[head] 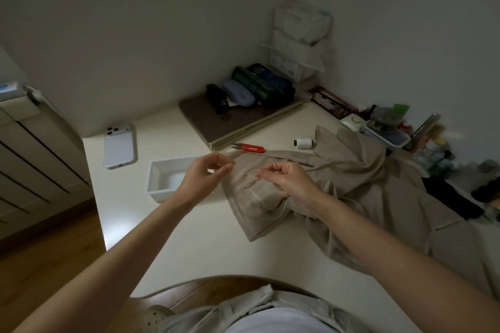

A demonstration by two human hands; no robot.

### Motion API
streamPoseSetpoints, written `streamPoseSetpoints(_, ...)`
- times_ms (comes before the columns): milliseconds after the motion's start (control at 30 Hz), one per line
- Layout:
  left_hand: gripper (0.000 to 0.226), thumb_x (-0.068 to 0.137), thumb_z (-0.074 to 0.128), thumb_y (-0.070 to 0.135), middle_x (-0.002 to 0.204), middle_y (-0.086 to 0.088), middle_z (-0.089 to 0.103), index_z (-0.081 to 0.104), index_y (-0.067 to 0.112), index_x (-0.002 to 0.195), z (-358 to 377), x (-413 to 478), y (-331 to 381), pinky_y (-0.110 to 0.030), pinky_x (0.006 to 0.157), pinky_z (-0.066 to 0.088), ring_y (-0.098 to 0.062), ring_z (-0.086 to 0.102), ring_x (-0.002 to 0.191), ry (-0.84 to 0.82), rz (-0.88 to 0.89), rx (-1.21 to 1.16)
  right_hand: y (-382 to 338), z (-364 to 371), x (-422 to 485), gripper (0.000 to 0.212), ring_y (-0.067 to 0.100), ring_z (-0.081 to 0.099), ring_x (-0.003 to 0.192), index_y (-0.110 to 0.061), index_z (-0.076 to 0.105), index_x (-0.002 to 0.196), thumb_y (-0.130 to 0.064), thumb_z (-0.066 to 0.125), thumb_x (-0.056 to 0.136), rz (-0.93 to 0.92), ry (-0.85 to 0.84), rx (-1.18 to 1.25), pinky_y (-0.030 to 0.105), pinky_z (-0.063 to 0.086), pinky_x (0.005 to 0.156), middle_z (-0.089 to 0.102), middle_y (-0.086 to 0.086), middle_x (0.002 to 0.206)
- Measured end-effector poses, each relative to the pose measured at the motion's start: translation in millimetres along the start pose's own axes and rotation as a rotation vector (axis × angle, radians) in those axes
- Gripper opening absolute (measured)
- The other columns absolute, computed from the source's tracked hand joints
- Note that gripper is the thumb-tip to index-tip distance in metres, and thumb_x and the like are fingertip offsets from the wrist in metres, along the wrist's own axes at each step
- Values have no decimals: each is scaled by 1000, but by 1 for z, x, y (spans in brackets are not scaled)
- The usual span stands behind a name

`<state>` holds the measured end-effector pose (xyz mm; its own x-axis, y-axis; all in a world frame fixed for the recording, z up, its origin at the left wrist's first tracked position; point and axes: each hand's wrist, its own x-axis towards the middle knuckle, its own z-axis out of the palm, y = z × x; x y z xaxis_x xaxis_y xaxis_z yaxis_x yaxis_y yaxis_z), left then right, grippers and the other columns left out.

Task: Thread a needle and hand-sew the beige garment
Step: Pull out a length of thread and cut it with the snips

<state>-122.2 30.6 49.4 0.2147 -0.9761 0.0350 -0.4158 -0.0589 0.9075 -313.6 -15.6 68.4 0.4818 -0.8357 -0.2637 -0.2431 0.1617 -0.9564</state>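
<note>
Both hands hover above the worktop's middle. The left hand's [205,174] thumb and forefinger meet in a pinch, though whatever they hold is too fine to see. The right hand's [282,180] fingers are curled, their tips pinching a pale thread [251,182]. Beneath them the beige garment [359,170] sprawls toward the worktop's [205,240] right edge, with red snips [250,147] at its far hem.

Both bare arms [151,227] reach forward. The left hand [207,174] pinches thumb against forefinger, its other fingers loosely curled. The right hand [285,180] is curled, its fingertips pinched together and pointing toward the left one.
</note>
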Motion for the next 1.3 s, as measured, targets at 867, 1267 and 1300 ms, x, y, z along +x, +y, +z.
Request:
streamPoseSetpoints(867, 9, 85, 67, 13, 68, 10, 70, 71, 7, 82, 16, -11, 29, -6, 64, 43, 5, 63, 67, -125, -20, -232, -8, 5, -6, 27, 1, 37, 43, -7, 69, 99, -31, 63, 88, -65, -58, -135, 14, 29, 47, 48, -18, 44)
streamPoseSetpoints(1267, 16, 86, 66, 17, 70, 9, 67, 67, 24, 71, 10, -9, 16, -6, 59, 40, 9, 57, 60, -75, -18, -57, -7, 0, -7, 18, 0, 33, 39, -4, 67, 101, -17, 59, 92, -49, -15, -94, 11, 26, 40, 51, -20, 42)
streamPoseSetpoints(1300, 16, 87, 65, 17, 70, 8, 66, 66, 24, 72, 9, -10, 15, -6, 57, 39, 9, 56, 57, -87, -18, -33, -7, 0, -7, 17, 0, 34, 37, -3, 67, 101, -16, 59, 93, -42, -5, -86, 11, 27, 39, 51, -20, 42)
